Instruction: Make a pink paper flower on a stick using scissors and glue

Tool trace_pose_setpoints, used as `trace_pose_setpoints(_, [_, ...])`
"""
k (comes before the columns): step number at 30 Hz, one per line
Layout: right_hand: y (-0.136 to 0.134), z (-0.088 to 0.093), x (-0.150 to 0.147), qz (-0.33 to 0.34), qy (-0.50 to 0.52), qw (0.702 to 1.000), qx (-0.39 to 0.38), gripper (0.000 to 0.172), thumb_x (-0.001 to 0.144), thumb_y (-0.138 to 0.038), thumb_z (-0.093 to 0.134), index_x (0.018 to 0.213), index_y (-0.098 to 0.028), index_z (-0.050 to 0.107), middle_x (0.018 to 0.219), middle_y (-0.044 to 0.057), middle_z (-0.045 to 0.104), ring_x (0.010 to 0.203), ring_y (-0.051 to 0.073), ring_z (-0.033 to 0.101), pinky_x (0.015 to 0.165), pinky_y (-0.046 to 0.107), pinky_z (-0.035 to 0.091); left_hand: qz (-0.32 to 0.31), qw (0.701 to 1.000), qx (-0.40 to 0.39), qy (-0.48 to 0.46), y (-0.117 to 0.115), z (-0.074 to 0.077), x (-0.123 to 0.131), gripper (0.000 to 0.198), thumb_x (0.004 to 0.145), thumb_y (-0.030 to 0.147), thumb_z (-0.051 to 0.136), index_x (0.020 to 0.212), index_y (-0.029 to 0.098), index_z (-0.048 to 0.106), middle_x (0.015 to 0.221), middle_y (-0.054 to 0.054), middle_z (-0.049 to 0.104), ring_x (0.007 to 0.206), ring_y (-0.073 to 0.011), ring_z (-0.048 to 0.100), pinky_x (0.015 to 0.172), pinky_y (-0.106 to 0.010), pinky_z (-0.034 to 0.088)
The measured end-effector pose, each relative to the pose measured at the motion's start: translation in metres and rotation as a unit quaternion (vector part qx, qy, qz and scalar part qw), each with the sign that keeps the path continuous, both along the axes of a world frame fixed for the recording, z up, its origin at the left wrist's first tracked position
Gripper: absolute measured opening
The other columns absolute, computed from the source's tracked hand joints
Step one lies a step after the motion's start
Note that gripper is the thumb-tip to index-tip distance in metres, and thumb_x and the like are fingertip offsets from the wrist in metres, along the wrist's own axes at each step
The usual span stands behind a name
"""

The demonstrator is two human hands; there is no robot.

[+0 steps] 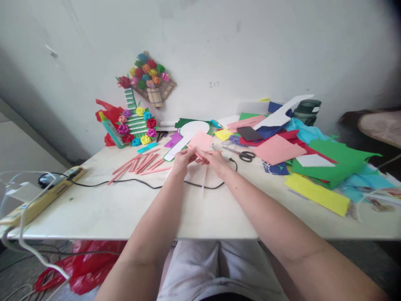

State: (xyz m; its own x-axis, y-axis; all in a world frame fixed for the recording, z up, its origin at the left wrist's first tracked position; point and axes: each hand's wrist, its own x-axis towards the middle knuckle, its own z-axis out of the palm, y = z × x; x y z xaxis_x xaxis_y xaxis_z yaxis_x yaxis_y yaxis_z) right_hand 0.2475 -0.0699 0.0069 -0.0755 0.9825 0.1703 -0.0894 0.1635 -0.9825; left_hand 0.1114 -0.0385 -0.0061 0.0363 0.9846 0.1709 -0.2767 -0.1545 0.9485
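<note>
A small pink paper sheet (pixel 201 140) is pinched between my two hands above the middle of the table. My left hand (pixel 185 160) has its fingers closed on the sheet's near left edge. At its near right edge, my right hand (pixel 214 161) also grips the paper, the fingertips of both hands almost meeting. Whether that edge is being rolled is too small to tell. Below the hands is a thin translucent strip (pixel 203 186). Several rolled pink paper sticks (pixel 147 163) lie left of my left hand. Just beyond the sheet rests a white paddle-shaped cutout (pixel 184 136) with a green border.
Scissors (pixel 242 154) lie right of my hands, near a dark phone (pixel 249 133) and piled coloured paper (pixel 338 156). A black cable (pixel 125 181) crosses the table from a power strip (pixel 53 190). Flower crafts (pixel 138 121) and a glue bottle (pixel 112 130) stand at back left.
</note>
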Motion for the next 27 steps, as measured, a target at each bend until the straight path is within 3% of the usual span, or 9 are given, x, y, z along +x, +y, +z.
trace_pose_setpoints(8, [0.011, -0.013, 0.001, -0.007, -0.027, 1.0, 0.008, 0.03, 0.061, -0.041, 0.071, 0.066, -0.013, 0.066, 0.062, 0.005, 0.067, 0.055, 0.013, 0.057, 0.064, 0.03, 0.045, 0.016, 1.0, 0.01, 0.012, -0.002, 0.002, 0.002, 0.032, 0.056, 0.041, 0.075, 0.059, 0.013, 0.06, 0.057, -0.002, 0.061, 0.053, -0.012, 0.057, 0.066, -0.029, 0.047])
trace_pose_setpoints(15, [0.014, -0.013, 0.0, -0.057, -0.038, 0.997, 0.029, 0.024, 0.062, -0.038, 0.067, 0.059, -0.015, 0.061, 0.059, 0.004, 0.067, 0.053, 0.012, 0.054, 0.061, 0.029, 0.047, 0.026, 1.0, -0.015, 0.005, -0.002, 0.005, 0.003, 0.042, 0.056, 0.052, 0.071, 0.067, 0.013, 0.063, 0.066, -0.007, 0.064, 0.062, -0.0176, 0.061, 0.066, -0.032, 0.047])
trace_pose_setpoints(19, [0.01, -0.008, 0.0, -0.081, -0.065, 0.994, 0.024, 0.021, 0.064, -0.034, 0.065, 0.057, -0.015, 0.059, 0.059, 0.004, 0.067, 0.055, 0.012, 0.057, 0.061, 0.027, 0.047, 0.026, 1.0, -0.008, -0.001, -0.004, 0.006, 0.003, 0.036, 0.052, 0.044, 0.075, 0.064, 0.014, 0.062, 0.066, -0.005, 0.063, 0.062, -0.0153, 0.059, 0.067, -0.032, 0.048])
trace_pose_setpoints(27, [0.016, -0.012, 0.001, -0.088, -0.102, 0.99, 0.045, 0.03, 0.065, -0.045, 0.065, 0.059, -0.016, 0.059, 0.063, 0.006, 0.068, 0.057, 0.015, 0.059, 0.062, 0.03, 0.048, 0.026, 1.0, 0.003, 0.007, -0.008, 0.008, 0.005, 0.026, 0.052, 0.035, 0.075, 0.063, 0.014, 0.065, 0.06, -0.002, 0.06, 0.057, -0.012, 0.055, 0.067, -0.032, 0.048])
